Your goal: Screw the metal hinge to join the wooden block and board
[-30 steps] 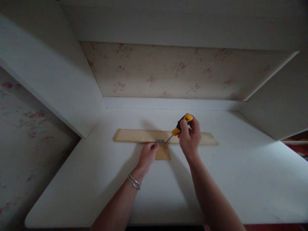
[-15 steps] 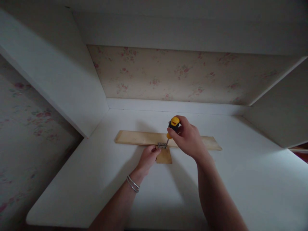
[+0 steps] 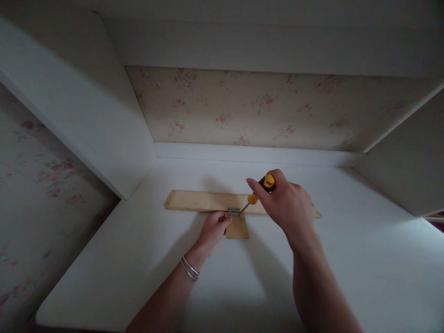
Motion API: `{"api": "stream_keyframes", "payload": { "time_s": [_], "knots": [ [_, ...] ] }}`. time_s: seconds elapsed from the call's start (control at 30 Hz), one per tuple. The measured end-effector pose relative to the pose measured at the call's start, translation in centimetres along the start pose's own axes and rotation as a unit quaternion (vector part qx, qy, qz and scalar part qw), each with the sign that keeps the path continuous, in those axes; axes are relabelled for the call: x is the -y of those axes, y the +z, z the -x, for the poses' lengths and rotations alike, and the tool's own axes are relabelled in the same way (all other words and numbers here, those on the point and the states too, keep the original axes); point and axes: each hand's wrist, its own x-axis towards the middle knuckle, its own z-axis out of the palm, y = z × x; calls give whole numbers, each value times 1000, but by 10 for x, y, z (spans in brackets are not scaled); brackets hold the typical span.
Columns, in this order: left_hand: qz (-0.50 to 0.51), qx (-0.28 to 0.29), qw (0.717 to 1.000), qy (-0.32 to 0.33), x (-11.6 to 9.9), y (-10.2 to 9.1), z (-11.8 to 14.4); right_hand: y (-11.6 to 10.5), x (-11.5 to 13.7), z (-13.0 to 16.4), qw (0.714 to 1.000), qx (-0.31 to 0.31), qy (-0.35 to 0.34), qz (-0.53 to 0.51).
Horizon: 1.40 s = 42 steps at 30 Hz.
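A broad white desk (image 3: 347, 259) sits in an alcove backed by faded floral wallpaper (image 3: 243, 108). On the desk lies a long pale wooden strip (image 3: 194, 201), running left to right, with a short square wooden piece (image 3: 237, 229) butted against its near edge. A small metal hinge (image 3: 233, 212) bridges the two where they meet. The right hand (image 3: 287, 203) has its grip wrapped around a yellow-and-black screwdriver (image 3: 264, 186), tilted, its tip down at the hinge. The left hand (image 3: 213, 230), with thin silver bangles (image 3: 189, 269) at the wrist, rests on the desk, fingertips pinched narrow against the left side of the hinge.
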Motion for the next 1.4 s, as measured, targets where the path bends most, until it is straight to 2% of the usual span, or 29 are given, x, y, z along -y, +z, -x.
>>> {"api": "stream_keyframes", "payload": {
  "time_s": [0.07,0.2,0.27,0.5,0.77,0.93,1.13,1.3,1.4],
  "knots": [
    [-7,-1,1000,3,0,1,0,-6,-4,1,1000,22,-13,-5],
    [-3,5,1000,3,-1,2,1,-12,-4,3,983,90,-99,-124],
    [0,8,1000,1,-1,2,0,-12,-2,3,977,102,-117,-145],
    [4,6,1000,2,-2,2,0,-1,3,5,995,-3,-54,-85],
    [-32,-31,999,13,-7,4,4,-4,-1,5,974,21,-89,-206],
    [-41,-34,999,-2,-5,4,1,-1,4,6,975,-38,-85,-202],
    [-57,-51,997,-3,-2,4,-1,0,8,6,968,10,-124,-220],
    [-84,-77,993,0,-5,5,1,1,7,5,981,-7,-104,-162],
    [-95,-92,991,-10,-6,6,2,0,5,4,978,-14,-98,-184]
  ]
}}
